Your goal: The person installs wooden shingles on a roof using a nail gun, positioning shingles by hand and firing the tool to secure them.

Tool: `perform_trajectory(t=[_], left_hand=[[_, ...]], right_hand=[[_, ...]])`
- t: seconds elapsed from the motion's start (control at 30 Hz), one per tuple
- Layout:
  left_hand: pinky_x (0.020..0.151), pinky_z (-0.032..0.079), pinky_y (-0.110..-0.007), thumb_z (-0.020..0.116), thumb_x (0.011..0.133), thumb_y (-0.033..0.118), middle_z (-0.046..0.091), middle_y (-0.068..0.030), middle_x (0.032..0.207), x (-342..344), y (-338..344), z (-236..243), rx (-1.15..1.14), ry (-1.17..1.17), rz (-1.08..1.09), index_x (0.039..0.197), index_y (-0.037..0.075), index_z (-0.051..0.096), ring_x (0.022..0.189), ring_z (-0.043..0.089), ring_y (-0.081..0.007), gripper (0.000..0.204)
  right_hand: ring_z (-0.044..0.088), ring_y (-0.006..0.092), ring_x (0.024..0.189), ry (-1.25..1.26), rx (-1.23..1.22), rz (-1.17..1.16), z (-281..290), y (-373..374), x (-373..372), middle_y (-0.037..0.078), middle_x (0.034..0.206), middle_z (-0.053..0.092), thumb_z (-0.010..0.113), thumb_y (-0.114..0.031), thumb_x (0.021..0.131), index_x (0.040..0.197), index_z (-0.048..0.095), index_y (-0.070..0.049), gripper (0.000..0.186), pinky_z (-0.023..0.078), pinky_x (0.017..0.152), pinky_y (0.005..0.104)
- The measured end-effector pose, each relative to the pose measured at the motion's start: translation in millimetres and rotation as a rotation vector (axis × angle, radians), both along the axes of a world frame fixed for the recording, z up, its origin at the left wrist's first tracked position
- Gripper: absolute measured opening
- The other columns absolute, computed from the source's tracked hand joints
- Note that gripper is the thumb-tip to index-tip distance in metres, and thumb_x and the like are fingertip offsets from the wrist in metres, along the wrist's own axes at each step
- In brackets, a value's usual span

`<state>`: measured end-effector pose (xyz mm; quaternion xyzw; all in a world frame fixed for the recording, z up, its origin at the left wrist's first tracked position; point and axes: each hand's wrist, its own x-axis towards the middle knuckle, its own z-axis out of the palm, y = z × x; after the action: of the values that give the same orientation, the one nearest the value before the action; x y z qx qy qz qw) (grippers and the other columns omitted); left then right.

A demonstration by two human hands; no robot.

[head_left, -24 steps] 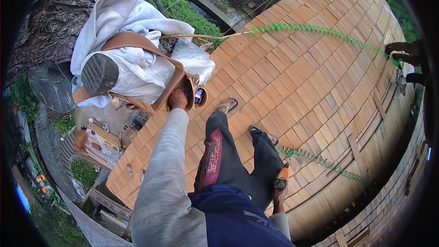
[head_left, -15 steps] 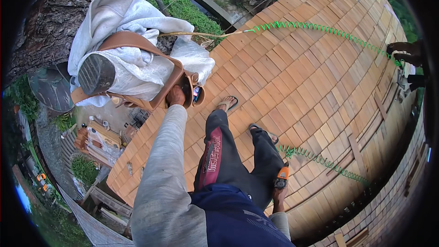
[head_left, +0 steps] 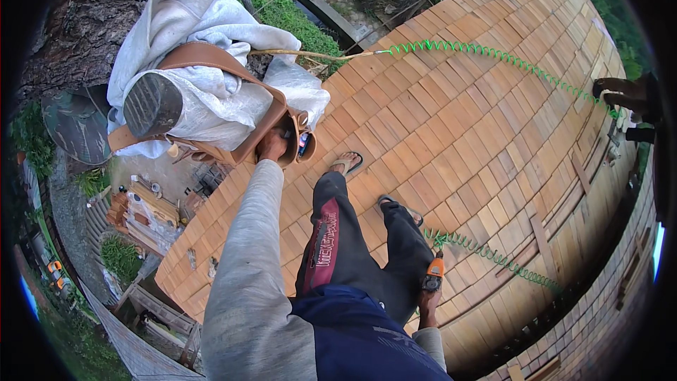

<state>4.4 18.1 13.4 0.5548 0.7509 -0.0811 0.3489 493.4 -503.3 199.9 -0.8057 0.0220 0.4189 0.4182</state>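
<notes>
Bag (head_left: pixel 233 109) ahead-left at roof (head_left: pixel 493 134) edge, hose (head_left: pixel 486 53) across roof to right.

Shingled roof (head_left: pixel 465 120): green coiled hose (head_left: pixel 493 56), sandalled feet (head_left: pixel 349 162).

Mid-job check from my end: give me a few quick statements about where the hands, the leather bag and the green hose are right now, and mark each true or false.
1. The left hand reaches into the brown leather bag. True.
2. The right hand hangs empty at the person's side. False: it holds an orange tool joined to the green coiled hose.
3. A pale cloth lies bundled under the bag's strap. True.
4. The person stands on bare metal sheeting. False: the feet are on a wooden shingle roof.
5. The hose lies rolled up in a neat pile. False: it stretches across the shingles toward the right edge.
</notes>
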Motion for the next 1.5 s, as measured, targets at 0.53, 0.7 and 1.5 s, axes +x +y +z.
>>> perform_trajectory(t=[0.53, 0.7, 1.5], left_hand=[[0.077, 0.051, -0.028, 0.073, 0.085, -0.004, 0.071, -0.0081, 0.095, -21.5, -11.5, -12.7, 0.092, -0.904, 0.607, 0.115, -0.004, 0.063, 0.085, 0.066, -0.0156, 0.032], [0.077, 0.05, -0.027, 0.073, 0.084, -0.004, 0.07, -0.0074, 0.099, -5.8, -8.3, 7.9, 0.122, -0.844, 0.595, 0.114, -0.001, 0.066, 0.087, 0.064, -0.0143, 0.031], [0.11, 0.037, -0.049, 0.056, 0.094, 0.026, 0.073, -0.0105, 0.117, 54.7, 1.5, 17.8, 0.345, 0.453, -0.397, 0.113, 0.014, 0.079, 0.128, 0.053, -0.0345, 0.032]], right_hand=[[0.063, 0.0142, 0.091, 0.033, 0.101, -0.09, 10.3, 38.2, -2.6, 0.001, 0.103, 0.064, 0.065, 0.007, 0.095, 0.12, 0.061, -0.006, 0.028, 0.058, 0.086, 0.0323], [0.066, 0.0181, 0.09, 0.06, 0.196, -0.196, -20.3, 5.0, 6.1, 0.004, 0.104, 0.064, 0.052, -0.018, 0.108, 0.136, 0.055, -0.006, 0.03, 0.06, 0.084, 0.0338], [0.063, 0.0123, 0.094, 0.191, 0.191, -0.218, 14.3, 16.8, -6.7, 0.0, 0.109, 0.062, 0.058, 0.004, 0.098, 0.141, 0.051, -0.006, 0.045, 0.055, 0.083, 0.0267]])
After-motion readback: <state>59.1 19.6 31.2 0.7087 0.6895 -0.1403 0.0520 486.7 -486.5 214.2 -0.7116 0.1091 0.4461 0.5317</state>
